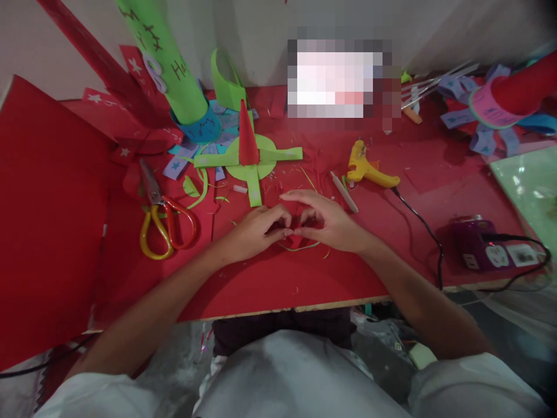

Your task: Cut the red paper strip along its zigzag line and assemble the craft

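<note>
From my end of the head feed: left hand (256, 232) half curled, thumb and forefinger drawn close; right hand (334, 223) arched opposite, forefinger stretched longer, thumb-tip near the other thumb. Between the fingertips, what looks like a small bright-red paper piece (296, 239); red on red, so I cannot tell whether either hand truly grips it, nor its long axis. It lies inward of both hands, neither clearly nearer; I judge this fingertip meeting point the relation that matters. Thin curled green paper strip (300, 249) just below the thumbs. Just beyond the left fingers, flat lime-green paper disc (267, 165) with strips, red paper cone (248, 142) at its middle, one strip running back toward that hand. Left of the left hand, metal scissors (156, 197) with red and yellow handles. Beyond the right hand, slim whitish stick (344, 192), then yellow plastic glue gun (368, 170). Farthest, past the disc, tall lime-green paper tube (178, 81) in a blue collar (201, 129).
</note>
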Action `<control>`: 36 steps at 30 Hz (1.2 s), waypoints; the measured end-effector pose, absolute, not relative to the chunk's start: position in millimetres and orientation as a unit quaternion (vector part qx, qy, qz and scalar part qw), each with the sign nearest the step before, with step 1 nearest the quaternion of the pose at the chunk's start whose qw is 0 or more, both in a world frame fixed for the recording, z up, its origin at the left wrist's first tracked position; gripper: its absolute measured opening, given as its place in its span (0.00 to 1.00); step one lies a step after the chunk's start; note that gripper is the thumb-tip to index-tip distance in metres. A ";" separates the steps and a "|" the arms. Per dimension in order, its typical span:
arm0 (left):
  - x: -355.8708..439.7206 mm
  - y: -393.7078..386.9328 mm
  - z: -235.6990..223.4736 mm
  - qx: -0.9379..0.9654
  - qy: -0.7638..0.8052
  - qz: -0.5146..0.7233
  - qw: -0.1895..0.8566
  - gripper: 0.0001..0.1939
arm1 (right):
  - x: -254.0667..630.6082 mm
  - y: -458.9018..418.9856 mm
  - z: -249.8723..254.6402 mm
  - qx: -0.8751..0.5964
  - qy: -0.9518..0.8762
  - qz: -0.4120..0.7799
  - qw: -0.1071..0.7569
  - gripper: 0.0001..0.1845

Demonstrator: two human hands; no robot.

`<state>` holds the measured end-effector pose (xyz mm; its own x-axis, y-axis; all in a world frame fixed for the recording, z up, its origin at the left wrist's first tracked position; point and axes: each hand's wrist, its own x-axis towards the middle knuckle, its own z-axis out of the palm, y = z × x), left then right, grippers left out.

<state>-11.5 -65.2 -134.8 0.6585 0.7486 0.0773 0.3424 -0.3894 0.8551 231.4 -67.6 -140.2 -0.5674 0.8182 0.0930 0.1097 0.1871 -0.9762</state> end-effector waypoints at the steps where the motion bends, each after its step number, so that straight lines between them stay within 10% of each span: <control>1: -10.8 -65.5 -133.6 0.795 0.340 0.237 0.443 0.06 | 230.9 -67.9 -140.2 -0.332 -0.697 0.546 0.325 0.31; 25: -12.0 -68.2 -142.3 0.735 0.329 0.403 0.435 0.05 | 226.5 -61.8 -140.3 -0.385 -0.620 0.572 0.374 0.20; 36: -11.1 -68.0 -141.5 0.774 0.302 0.340 0.441 0.35 | 230.8 -60.4 -133.2 -0.358 -0.670 0.556 0.337 0.17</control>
